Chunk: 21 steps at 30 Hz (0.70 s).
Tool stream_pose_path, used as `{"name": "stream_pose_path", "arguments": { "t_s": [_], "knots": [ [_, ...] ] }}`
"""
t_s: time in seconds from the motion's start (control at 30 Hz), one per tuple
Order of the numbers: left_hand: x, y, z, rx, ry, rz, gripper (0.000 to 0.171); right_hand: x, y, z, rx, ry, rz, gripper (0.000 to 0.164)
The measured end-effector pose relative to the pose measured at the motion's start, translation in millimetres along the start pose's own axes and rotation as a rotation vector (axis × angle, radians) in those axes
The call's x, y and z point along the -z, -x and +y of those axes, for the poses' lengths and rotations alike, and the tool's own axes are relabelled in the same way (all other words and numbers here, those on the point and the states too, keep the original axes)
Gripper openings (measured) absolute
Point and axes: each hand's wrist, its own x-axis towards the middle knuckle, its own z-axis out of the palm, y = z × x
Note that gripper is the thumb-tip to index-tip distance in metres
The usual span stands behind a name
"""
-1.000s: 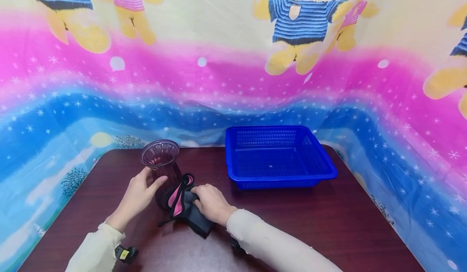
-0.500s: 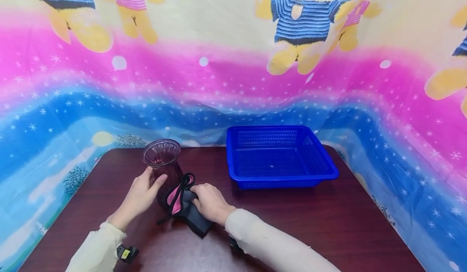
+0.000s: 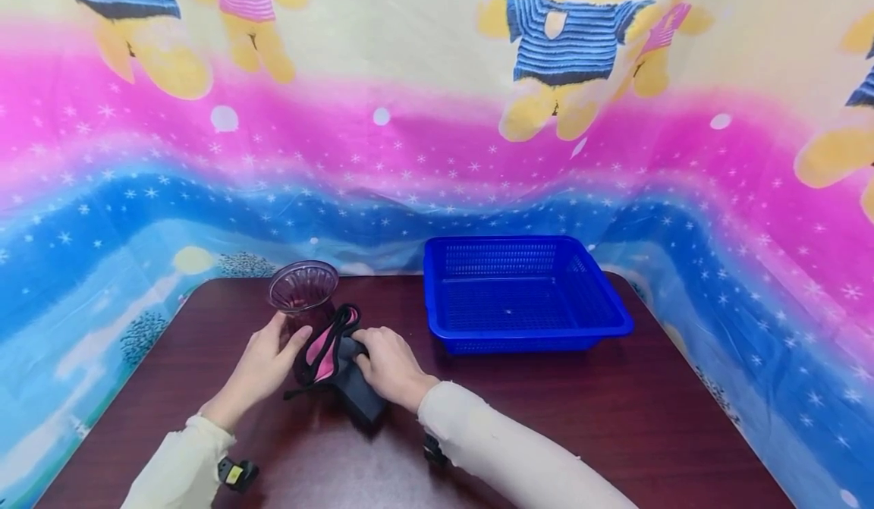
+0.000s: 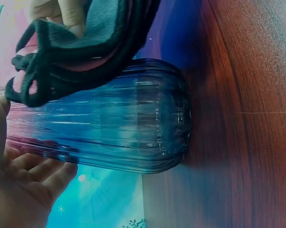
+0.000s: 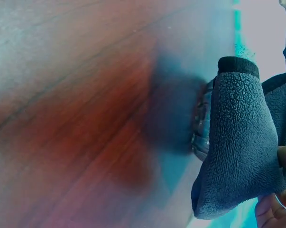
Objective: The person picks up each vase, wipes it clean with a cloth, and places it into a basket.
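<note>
In the head view I have the ribbed purple glass vase [image 3: 303, 287] mouth up, left of centre over the worktop [image 3: 649, 418], with the left hand [image 3: 256, 369] curled around its narrower upper part. The right hand [image 3: 392, 365] grips a folded grey cloth [image 3: 356, 394], pink on its other face, close against the front of the vase. The blue basket [image 3: 529, 335] sits well apart to the right. I judge the vase hard, bottom-heavy and breakable if knocked; the waist under the flared mouth looks my best hold, since the flare should stop it sliding down through the grip.

In the left wrist view I see fingers [image 4: 62, 178] bent along the vase, well away from its base [image 4: 173, 114]; I can't tell whether that base bears on the worktop. The glass looks smooth between ribs, so I expect some slip and prefer steady pressure to a hard squeeze.

In the right wrist view the cloth shows a fuzzy pile and a black edging [image 5: 238, 65], hiding most of the vase. I expect it light and limp, best pinched through several layers together.
</note>
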Motion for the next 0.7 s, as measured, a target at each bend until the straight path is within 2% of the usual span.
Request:
{"name": "stream_pose_path", "arguments": {
  "t_s": [0.13, 0.43, 0.7],
  "knots": [
    [0.5, -0.4, 0.7, 0.008, -0.018, 0.008, 0.038, 5, -3, -2, 0.001, -0.007, 0.022, 0.025],
    [2.6, -1.9, 1.7, 0.002, 0.027, 0.000, 0.033, 19, -10, -12, 0.007, -0.026, 0.092, 0.020],
    [2.6, -2.5, 1.8, -0.012, 0.022, 0.010, 0.032, 19, -10, -15, -0.011, -0.031, 0.080, 0.016]
  ]
}}
